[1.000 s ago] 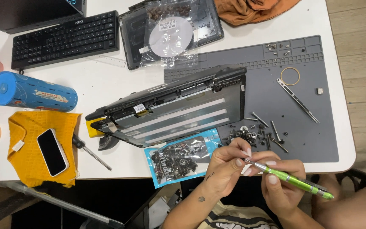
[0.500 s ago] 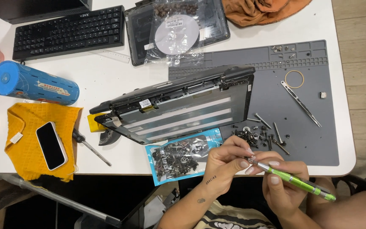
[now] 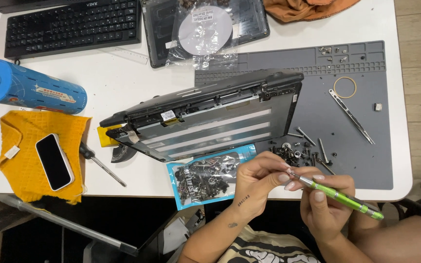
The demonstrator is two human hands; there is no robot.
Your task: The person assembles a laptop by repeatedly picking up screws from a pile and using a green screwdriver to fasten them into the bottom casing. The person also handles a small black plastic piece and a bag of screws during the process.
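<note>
While the white table (image 3: pixel 123 83) carries everything, the largest item on it is the grey work mat (image 3: pixel 366 160), and across its left edge lies the opened laptop chassis (image 3: pixel 205 122), underside up and tilted, with its hinge end toward the mat. Judging from how things lie, disassembly is well under way: a separate dark cover panel (image 3: pixel 157 29) lies at the far edge under a clear bag with a disc (image 3: pixel 205 29), a pile of loose screws (image 3: pixel 300 151) sits on the mat just beside the chassis corner, and a blue zip bag of hardware (image 3: pixel 205 178) lies at the near edge. The chassis itself is not yet closed up or fully stripped, so work remains. Further left are a black keyboard (image 3: pixel 69 24), a blue cylinder (image 3: pixel 30 87), and a yellow cloth (image 3: pixel 25 160) with a phone (image 3: pixel 53 161) on it; a second, dark-handled screwdriver (image 3: pixel 101 164) lies beside that cloth. Tweezers (image 3: pixel 352 117) and a rubber band ring (image 3: pixel 345 87) rest on the mat. My right hand (image 3: pixel 325 207) is closed around the green screwdriver (image 3: pixel 342 197), held off the near table edge. My left hand (image 3: pixel 257 182) has its fingers (image 3: pixel 283 178) pinched at the screwdriver tip, seemingly on a small screw; the piece itself is too small to tell.
</note>
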